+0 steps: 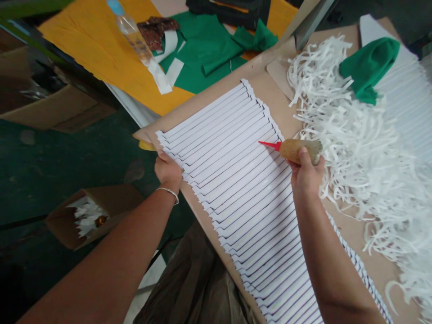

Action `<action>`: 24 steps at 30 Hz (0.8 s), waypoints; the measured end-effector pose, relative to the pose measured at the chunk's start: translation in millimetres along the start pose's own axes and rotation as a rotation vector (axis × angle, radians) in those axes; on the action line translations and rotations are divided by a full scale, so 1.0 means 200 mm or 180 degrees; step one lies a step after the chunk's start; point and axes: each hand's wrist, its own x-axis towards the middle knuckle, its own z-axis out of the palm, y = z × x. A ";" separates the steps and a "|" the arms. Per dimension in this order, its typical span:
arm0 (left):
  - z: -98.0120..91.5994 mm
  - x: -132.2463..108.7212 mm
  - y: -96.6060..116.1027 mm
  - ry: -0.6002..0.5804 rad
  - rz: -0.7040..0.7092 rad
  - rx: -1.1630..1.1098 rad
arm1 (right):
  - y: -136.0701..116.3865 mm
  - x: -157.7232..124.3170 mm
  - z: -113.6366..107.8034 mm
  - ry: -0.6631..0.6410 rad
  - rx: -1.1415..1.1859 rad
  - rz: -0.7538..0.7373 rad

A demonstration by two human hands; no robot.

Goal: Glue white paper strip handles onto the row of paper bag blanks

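Observation:
A long fan of overlapped white sheets (236,180) lies staggered along a brown board (270,76). My right hand (305,175) is closed round a yellowish glue bottle (299,150) lying sideways, and its red nozzle (270,145) points left over the right ends of the sheets. A wet shiny streak shows on the sheets just below the nozzle. At the board's near edge, my left hand (167,170) presses on the left ends of the sheets; its fingers are mostly hidden. It wears a thin metal bangle (168,192) at the wrist.
A heap of white paper strips (364,153) covers the board's right side, with green cloth (369,65) on top. Green fabric pieces (205,54), a plastic bottle (131,31) and yellow paper (97,45) lie on the far table. A cardboard box (91,216) of scraps stands on the floor at left.

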 end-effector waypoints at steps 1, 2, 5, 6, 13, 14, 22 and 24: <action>0.00 0.00 0.00 -0.0005 -0.0016 -0.0015 | 0.00 -0.04 0.01 -0.0026 -0.0016 0.0008; 0.00 0.00 0.00 -0.0003 -0.0034 -0.0025 | -0.01 -0.08 0.01 -0.0051 -0.0031 0.0013; 0.00 0.00 0.00 0.0013 -0.0061 0.0009 | -0.01 -0.20 0.04 -0.0108 -0.0089 0.0043; 0.00 0.00 0.00 0.0007 -0.0057 0.0029 | -0.01 -0.25 0.04 -0.0128 -0.0118 0.0074; 0.01 0.00 -0.01 -0.0071 0.0066 -0.0014 | 0.04 -0.48 0.05 -0.0250 -0.0457 0.0208; 0.01 0.00 -0.01 -0.0069 0.0073 -0.0017 | 0.05 -0.51 0.05 -0.0288 -0.0548 0.0179; 0.01 0.00 -0.01 -0.0067 0.0047 -0.0013 | 0.07 -0.73 0.04 -0.0456 -0.1300 0.0039; 0.01 -0.01 0.00 -0.0066 0.0051 -0.0040 | 0.05 -0.78 0.05 -0.0541 -0.1462 0.0021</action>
